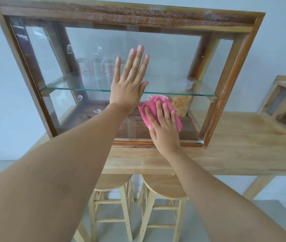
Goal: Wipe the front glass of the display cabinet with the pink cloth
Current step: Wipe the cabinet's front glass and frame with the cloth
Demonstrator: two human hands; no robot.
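A wooden display cabinet [226,88] with a glass front [170,56] stands on a light wooden table [234,151]. My left hand [130,81] lies flat on the glass near its middle, fingers spread and pointing up. My right hand [163,126] presses a folded pink cloth [149,109] flat against the lower part of the glass, right of centre. The cloth shows above and beside my fingers. White smears [69,49] mark the glass at the left.
Inside, a glass shelf [79,89] carries clear measuring cups [84,67]; a bag of pale snacks [180,103] sits at the lower right. Two wooden stools [158,189] stand under the table. A small wooden rack [285,105] stands at the right.
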